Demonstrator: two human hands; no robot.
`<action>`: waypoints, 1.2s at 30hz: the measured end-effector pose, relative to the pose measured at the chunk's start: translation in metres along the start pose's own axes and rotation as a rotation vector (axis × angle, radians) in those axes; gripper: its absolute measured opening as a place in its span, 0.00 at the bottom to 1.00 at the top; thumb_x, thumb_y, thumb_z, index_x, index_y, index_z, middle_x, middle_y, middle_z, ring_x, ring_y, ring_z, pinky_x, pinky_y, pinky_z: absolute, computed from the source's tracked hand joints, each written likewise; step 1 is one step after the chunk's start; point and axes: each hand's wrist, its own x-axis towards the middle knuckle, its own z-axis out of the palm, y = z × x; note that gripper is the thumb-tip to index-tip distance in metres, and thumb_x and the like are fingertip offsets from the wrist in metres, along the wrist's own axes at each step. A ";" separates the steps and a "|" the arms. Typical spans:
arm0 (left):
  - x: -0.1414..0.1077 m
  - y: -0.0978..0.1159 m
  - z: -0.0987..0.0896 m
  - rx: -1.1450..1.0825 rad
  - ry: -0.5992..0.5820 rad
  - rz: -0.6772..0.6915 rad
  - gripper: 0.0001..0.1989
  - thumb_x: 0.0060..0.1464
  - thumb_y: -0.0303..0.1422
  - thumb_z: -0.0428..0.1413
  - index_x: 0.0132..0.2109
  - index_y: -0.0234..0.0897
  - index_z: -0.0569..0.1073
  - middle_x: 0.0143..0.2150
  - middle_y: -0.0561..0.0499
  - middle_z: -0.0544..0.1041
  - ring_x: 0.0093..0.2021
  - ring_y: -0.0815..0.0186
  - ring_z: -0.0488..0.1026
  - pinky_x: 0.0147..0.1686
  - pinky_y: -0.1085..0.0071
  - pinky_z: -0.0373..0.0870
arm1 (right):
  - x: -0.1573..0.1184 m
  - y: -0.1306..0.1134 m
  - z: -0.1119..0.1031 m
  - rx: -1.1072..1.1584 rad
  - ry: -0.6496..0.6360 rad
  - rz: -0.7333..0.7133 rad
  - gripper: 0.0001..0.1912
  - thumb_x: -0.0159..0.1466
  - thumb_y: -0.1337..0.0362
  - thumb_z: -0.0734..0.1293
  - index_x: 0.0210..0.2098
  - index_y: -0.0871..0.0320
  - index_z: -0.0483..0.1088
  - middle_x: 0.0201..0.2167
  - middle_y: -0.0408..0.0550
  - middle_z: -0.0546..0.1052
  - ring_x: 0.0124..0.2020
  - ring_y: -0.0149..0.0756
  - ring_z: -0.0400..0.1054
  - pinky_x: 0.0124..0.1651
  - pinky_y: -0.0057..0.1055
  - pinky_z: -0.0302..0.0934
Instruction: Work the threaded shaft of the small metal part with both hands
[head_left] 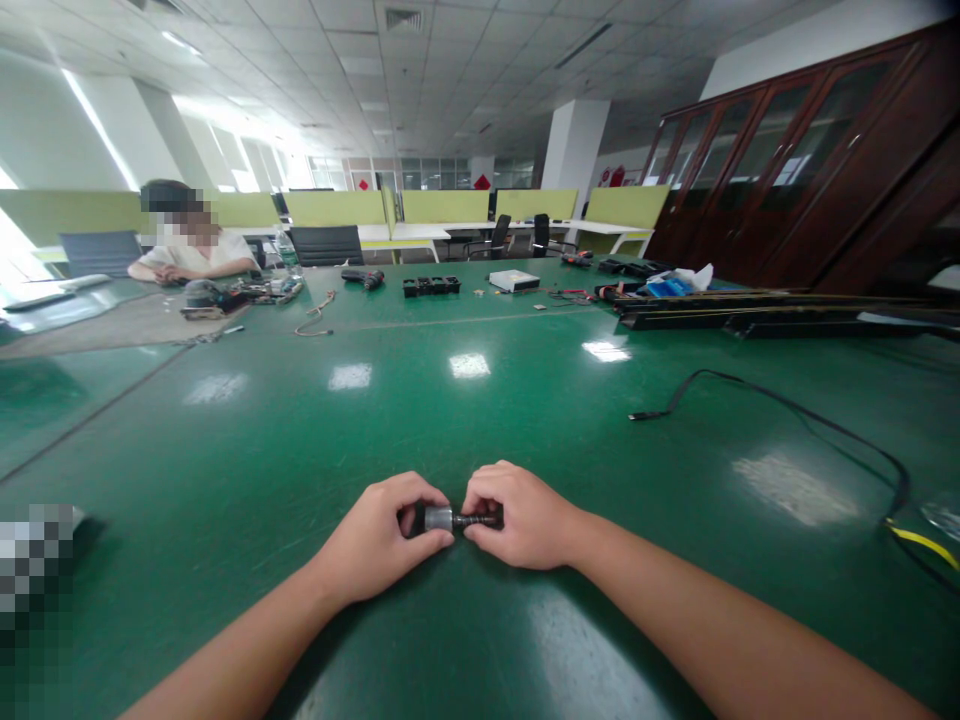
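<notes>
Left hand [382, 535] grips the metal sleeve [439, 518] while right hand [517, 515] pinches the dark threaded shaft [476, 520] entering it (only partly seated, apparently), both resting on the green counter [465, 420].

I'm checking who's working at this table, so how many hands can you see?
3. The left hand and right hand grip a small metal part near the front of the green table. A co-worker's hand rests far left; their other may be hidden.
</notes>
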 end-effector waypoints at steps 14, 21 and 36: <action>-0.001 0.001 0.000 0.011 -0.011 -0.020 0.10 0.52 0.34 0.62 0.42 0.39 0.77 0.31 0.54 0.72 0.28 0.69 0.65 0.30 0.74 0.60 | -0.001 0.008 -0.005 0.015 -0.011 0.006 0.08 0.50 0.71 0.71 0.27 0.58 0.68 0.24 0.39 0.70 0.28 0.31 0.64 0.39 0.30 0.54; -0.001 0.000 0.000 0.011 -0.011 -0.022 0.10 0.53 0.36 0.61 0.42 0.39 0.77 0.32 0.54 0.73 0.28 0.69 0.65 0.30 0.74 0.61 | -0.002 0.012 -0.010 0.015 -0.019 0.007 0.07 0.50 0.72 0.71 0.26 0.58 0.69 0.24 0.39 0.71 0.29 0.31 0.65 0.39 0.30 0.56; 0.000 0.000 0.000 0.017 0.008 -0.025 0.10 0.53 0.36 0.61 0.43 0.39 0.77 0.32 0.53 0.74 0.28 0.69 0.66 0.30 0.73 0.62 | -0.008 0.025 -0.025 0.030 -0.052 0.074 0.05 0.49 0.72 0.70 0.25 0.59 0.71 0.20 0.38 0.68 0.24 0.29 0.62 0.32 0.27 0.56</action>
